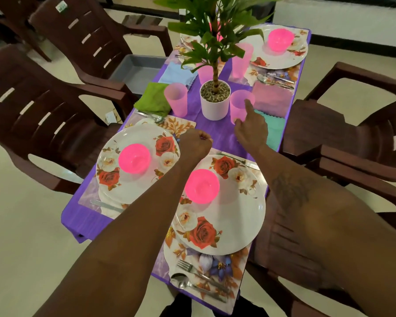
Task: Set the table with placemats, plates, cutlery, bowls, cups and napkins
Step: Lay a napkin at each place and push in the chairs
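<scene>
– Pink cup (237,104), the one at 3 o'clock of the white pot (215,106), just beside it on the purple desk (217,136). Is that what's being placed?

– Seems so. It stands upright, mouth up, long axis vertical. The right hand (253,133) is directly at its 6 o'clock, touching it.

– Gripping?

– More a touch, I'd say. One of the fingers (249,107) lies straight up the cup's near wall and the thumb is by its base. The rest I can't see.

– And the other hand?

– The left hand (196,144) is a closed fist at 9 o'clock of the right one, by the rim of the left plate (114,179), with nothing visible in it. It's well apart from the cup, so the right is plainly nearer.

– What does the next move turn on?

– My guess: the cup serves the near plate (238,220), which lies at 6 o'clock of it, with the teal napkin (273,131) at 3 o'clock of the hand. Any nudge would be a short slide towards 6, away from the pot.

– Anything in the vessels?

– The cup shows nothing inside. The near bowl (201,186) on the near plate and the left bowl (135,158) on the left plate look bare too. The pot holds gravel and a leafy plant. A grey tub (137,69) sits on a chair at 10 o'clock, with nothing showing in it.
</scene>
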`<action>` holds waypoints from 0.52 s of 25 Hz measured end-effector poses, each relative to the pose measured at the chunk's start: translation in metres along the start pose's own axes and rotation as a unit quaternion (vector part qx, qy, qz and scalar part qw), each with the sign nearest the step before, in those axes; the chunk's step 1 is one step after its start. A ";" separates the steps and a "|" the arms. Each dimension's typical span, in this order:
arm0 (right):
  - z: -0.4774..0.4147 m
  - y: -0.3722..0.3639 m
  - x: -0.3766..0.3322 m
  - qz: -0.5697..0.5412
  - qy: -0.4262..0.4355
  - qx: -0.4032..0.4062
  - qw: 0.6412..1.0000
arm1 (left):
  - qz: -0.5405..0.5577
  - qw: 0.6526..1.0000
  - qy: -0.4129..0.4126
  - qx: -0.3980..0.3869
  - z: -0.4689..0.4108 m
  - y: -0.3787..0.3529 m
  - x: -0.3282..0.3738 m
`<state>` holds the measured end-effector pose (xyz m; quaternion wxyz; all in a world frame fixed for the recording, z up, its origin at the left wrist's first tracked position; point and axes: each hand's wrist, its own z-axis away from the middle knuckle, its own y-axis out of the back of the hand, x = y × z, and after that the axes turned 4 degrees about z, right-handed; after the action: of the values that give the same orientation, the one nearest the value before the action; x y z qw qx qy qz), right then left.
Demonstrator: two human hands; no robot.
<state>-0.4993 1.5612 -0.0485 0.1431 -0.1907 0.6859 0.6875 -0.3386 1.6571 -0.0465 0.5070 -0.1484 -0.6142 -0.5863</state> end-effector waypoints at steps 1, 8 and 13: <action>-0.005 -0.001 0.002 0.003 -0.001 -0.003 1.000 | -0.006 1.000 0.002 0.006 -0.001 0.000 -0.001; 0.010 -0.012 0.004 0.003 0.065 0.034 0.997 | -0.088 0.993 0.026 0.069 0.001 0.000 -0.006; 0.025 -0.030 -0.006 -0.045 0.152 -0.027 0.987 | -0.091 0.992 0.035 0.074 -0.007 0.008 -0.007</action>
<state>-0.4823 1.5871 -0.0726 0.0630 -0.3278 0.6717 0.6613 -0.3261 1.6561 -0.0492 0.4826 -0.0332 -0.6485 -0.5877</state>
